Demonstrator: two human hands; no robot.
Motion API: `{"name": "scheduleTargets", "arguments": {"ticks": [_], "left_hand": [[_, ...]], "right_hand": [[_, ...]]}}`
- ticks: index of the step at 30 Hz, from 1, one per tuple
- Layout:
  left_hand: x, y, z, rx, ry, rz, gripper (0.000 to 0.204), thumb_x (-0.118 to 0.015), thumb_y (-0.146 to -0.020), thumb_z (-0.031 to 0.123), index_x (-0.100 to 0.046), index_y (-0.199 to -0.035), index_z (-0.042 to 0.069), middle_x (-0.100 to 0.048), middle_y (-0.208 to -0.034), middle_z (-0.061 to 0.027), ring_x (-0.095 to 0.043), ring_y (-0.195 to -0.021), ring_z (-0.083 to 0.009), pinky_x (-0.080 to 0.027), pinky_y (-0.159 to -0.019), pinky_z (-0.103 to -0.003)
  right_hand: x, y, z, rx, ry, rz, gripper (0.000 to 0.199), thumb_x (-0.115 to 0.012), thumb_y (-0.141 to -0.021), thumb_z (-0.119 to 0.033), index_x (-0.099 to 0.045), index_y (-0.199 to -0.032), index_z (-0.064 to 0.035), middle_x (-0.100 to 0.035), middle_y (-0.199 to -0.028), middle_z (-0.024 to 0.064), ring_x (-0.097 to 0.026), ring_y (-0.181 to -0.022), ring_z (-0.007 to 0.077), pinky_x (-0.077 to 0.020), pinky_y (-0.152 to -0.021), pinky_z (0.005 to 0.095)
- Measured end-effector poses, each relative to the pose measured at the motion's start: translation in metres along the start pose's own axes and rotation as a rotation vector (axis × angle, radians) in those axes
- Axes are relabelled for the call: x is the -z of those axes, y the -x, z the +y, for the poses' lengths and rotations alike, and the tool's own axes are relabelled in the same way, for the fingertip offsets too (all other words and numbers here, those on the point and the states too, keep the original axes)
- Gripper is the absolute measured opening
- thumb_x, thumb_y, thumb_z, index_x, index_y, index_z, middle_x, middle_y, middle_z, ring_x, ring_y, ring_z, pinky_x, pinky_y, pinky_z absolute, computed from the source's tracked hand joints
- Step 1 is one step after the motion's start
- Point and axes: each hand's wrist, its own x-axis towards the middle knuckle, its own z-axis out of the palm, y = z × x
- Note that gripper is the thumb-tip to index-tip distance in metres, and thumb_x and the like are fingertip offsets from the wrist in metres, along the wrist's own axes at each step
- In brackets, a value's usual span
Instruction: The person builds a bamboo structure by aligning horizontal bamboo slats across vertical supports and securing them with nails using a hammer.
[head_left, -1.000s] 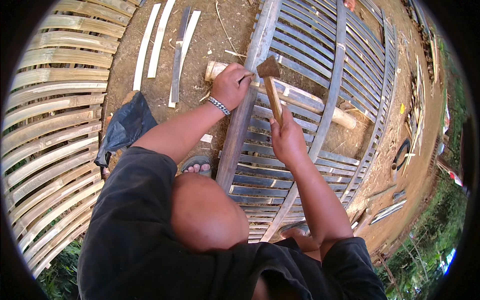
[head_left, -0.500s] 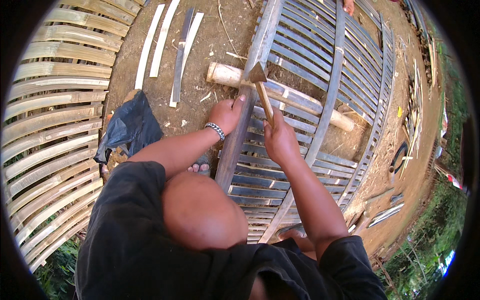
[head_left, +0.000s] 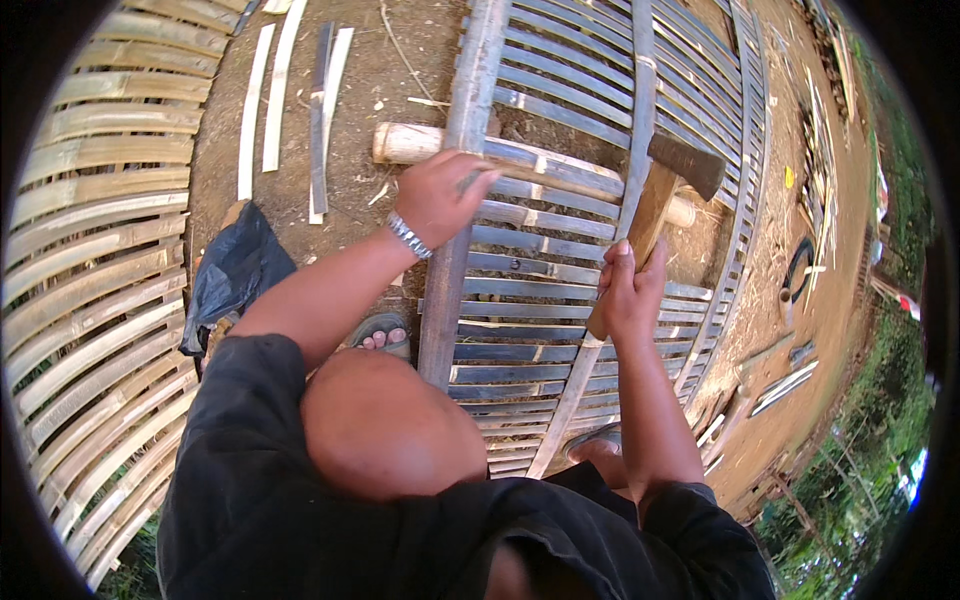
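The right hand (head_left: pixel 630 295) is wrapped tight around the wooden handle of a hammer (head_left: pixel 665 195). The hammer is lifted above the bamboo panel (head_left: pixel 560 300). Its long handle runs up and a little to the right, away from the person, and the dark metal head sits at the far end, up by the top right of the panel. The head lies across the handle, slanting down to the right.

The left hand (head_left: pixel 440 195) rests on a long grey bamboo rail (head_left: pixel 450 270) that runs across the slats, from near the person's knee away to the top of the picture. The fingers are curled and pinch something small against the rail; it is too small to tell what it is. There is a silver bracelet (head_left: pixel 408 236) on that wrist.

A thick pale wooden pole (head_left: pixel 410 142) lies under the panel, running from left to right, just past the left hand.

The panel lies flat on the dirt ground (head_left: pixel 370 70). A few loose bamboo strips (head_left: pixel 265 100) lie on the dirt to the left, pointing away from the person. A dark bag (head_left: pixel 230 275) lies near the person's left foot in a sandal (head_left: pixel 383 335). Another bamboo panel (head_left: pixel 100 250) lies far on the left.
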Motion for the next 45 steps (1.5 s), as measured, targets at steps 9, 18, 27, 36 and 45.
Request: {"name": "scheduleTargets", "arguments": {"ticks": [9, 18, 27, 36, 45], "left_hand": [[-0.078, -0.09, 0.025, -0.304, -0.532, -0.67, 0.028, -0.061, -0.095, 0.036, -0.073, -0.106, 0.013, -0.072, -0.104, -0.0084, -0.07, -0.093, -0.0292, -0.057, -0.079, -0.045], [-0.074, -0.085, 0.018, -0.232, -0.244, -0.355, 0.028, -0.06, -0.096, 0.034, -0.076, -0.101, 0.012, -0.074, -0.099, -0.0095, -0.07, -0.086, -0.0314, -0.056, -0.075, -0.044], [-0.02, 0.02, 0.042, 0.423, 0.441, -0.517, 0.032, -0.072, -0.092, 0.032, -0.074, -0.083, 0.001, -0.066, -0.064, -0.0073, -0.055, -0.06, -0.006, -0.046, -0.056, -0.03], [-0.011, 0.037, 0.041, 0.478, 0.59, -0.363, 0.028, -0.071, -0.093, 0.025, -0.074, -0.083, 0.0, -0.071, -0.074, -0.0058, -0.061, -0.066, -0.0067, -0.049, -0.059, -0.028], [-0.003, 0.036, 0.025, 0.47, 0.726, -0.366, 0.024, -0.07, -0.095, 0.02, -0.074, -0.1, -0.002, -0.075, -0.094, -0.0054, -0.065, -0.086, -0.0083, -0.054, -0.079, -0.027]], "right_hand": [[0.012, 0.034, 0.034, -0.137, -0.116, 0.019, 0.024, -0.051, -0.104, -0.014, -0.044, -0.124, -0.0031, -0.056, -0.078, 0.0025, -0.051, -0.055, 0.0067, -0.0431, -0.047, 0.0227], [-0.003, 0.03, 0.04, -0.198, -0.139, -0.056, 0.033, -0.059, -0.1, -0.014, -0.045, -0.128, -0.0016, -0.056, -0.079, 0.0022, -0.051, -0.057, 0.0067, -0.0428, -0.048, 0.0232], [-0.061, 0.032, 0.01, -0.188, -0.299, -0.126, 0.042, -0.067, -0.092, -0.005, -0.047, -0.128, 0.001, -0.061, -0.09, 0.0049, -0.057, -0.061, 0.01, -0.0497, -0.052, 0.0249], [-0.088, 0.03, 0.003, -0.176, -0.287, -0.136, 0.042, -0.068, -0.091, -0.003, -0.047, -0.127, 0.0025, -0.061, -0.086, 0.0051, -0.057, -0.058, 0.0095, -0.0479, -0.049, 0.0252], [-0.091, 0.019, -0.002, -0.149, -0.25, -0.205, 0.045, -0.068, -0.09, -0.002, -0.046, -0.128, 0.0025, -0.061, -0.087, 0.0058, -0.058, -0.06, 0.011, -0.0497, -0.051, 0.0261]]}}
